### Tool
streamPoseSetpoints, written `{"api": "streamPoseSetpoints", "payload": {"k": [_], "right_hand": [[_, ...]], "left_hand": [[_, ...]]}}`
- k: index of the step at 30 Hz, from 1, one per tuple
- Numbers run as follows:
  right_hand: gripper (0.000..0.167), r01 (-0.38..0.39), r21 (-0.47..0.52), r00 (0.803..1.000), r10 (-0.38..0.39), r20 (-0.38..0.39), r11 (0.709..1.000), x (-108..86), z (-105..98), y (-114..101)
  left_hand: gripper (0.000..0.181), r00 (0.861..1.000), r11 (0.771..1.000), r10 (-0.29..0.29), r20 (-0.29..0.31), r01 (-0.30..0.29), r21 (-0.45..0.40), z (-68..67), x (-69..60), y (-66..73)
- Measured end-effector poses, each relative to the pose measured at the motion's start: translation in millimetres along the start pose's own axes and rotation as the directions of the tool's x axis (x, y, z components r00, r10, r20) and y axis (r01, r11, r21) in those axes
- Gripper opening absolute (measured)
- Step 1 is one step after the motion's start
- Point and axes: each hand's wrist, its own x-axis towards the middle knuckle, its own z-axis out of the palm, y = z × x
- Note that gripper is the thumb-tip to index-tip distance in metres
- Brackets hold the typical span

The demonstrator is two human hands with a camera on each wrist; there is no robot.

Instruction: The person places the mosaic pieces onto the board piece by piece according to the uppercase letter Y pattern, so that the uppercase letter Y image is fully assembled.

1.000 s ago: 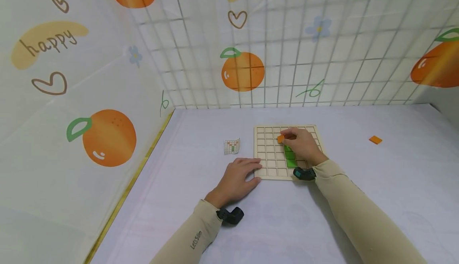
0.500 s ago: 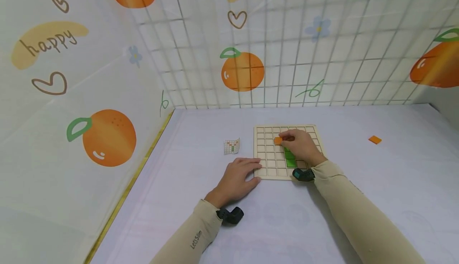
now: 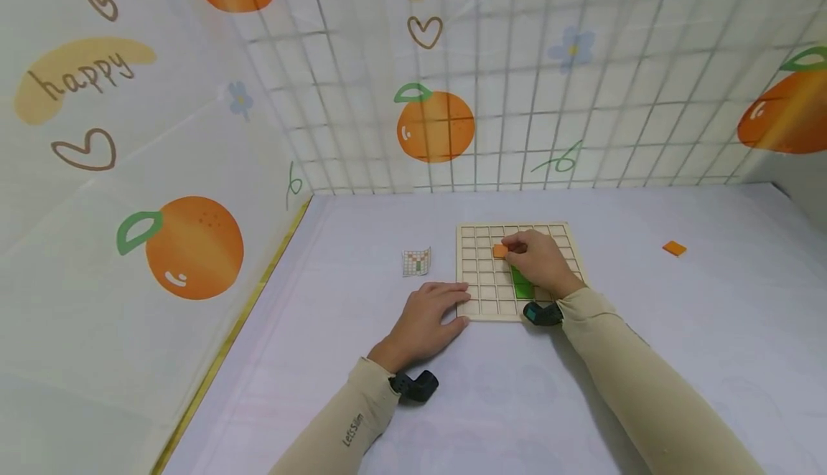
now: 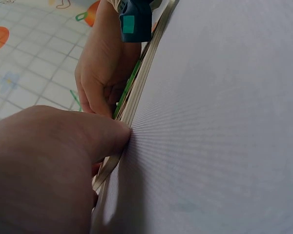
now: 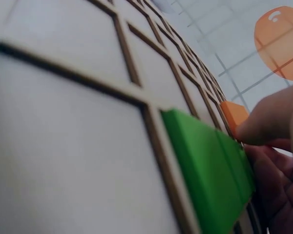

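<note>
A wooden grid board (image 3: 481, 287) lies flat on the table. My right hand (image 3: 539, 260) reaches over it and pinches a square orange tile (image 3: 500, 251) at a cell behind the green tiles; I cannot tell whether the tile is fully seated. In the right wrist view the orange tile (image 5: 233, 116) shows at the fingertips, beyond the green tiles (image 5: 210, 170) set in the grid. The green column (image 3: 522, 285) is partly hidden by my right hand. My left hand (image 3: 423, 323) rests at the board's left front corner, fingers extended, and its thumb (image 4: 112, 134) touches the board's edge.
A small paper card (image 3: 416, 262) with a coloured grid pattern lies left of the board. Another orange tile (image 3: 675, 248) lies on the table (image 3: 646, 303) to the right. A printed curtain (image 3: 362, 138) hangs behind the table.
My right hand has shifted the orange tile slightly left and lowered it onto the board, where it now lies flatter. The left hand has kept its place.
</note>
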Motion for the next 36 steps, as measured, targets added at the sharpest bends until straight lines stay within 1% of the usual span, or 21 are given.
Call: {"api": "streamPoseSetpoints", "payload": {"k": [7, 11, 14, 19, 30, 36], "right_hand": [[0.031, -0.018, -0.04, 1.0, 0.018, -0.004, 0.999, 3.3, 3.1, -1.1], [0.031, -0.006, -0.055, 1.0, 0.006, -0.004, 0.998, 2.4, 2.0, -2.9], [0.03, 0.017, -0.06, 1.0, -0.017, -0.003, 0.998, 0.8, 0.1, -3.4], [0.031, 0.04, -0.058, 0.999, -0.04, 0.004, 0.998, -1.6, -2.8, -5.0], [0.033, 0.034, -0.067, 0.999, -0.033, 0.012, 0.997, -3.2, -5.0, -8.8], [0.033, 0.034, -0.073, 0.999, -0.033, 0.015, 0.997, -1.9, -3.6, -7.9]], "left_hand": [[0.041, 1.0, 1.0, -0.006, 0.002, 0.006, -0.005, 1.0, 0.0, -1.8], [0.041, 1.0, 1.0, 0.002, -0.006, -0.002, -0.004, 1.2, -0.6, -1.1], [0.041, 1.0, 1.0, 0.006, -0.014, -0.006, -0.004, 0.8, -0.5, -0.4], [0.041, 1.0, 1.0, 0.0, -0.008, 0.0, -0.009, -0.9, -0.2, 0.9], [0.041, 1.0, 1.0, 0.014, -0.026, -0.014, 0.001, 0.7, 0.3, 0.0], [0.041, 1.0, 1.0, 0.016, -0.027, -0.016, 0.001, 0.2, -0.2, 0.0]]}}
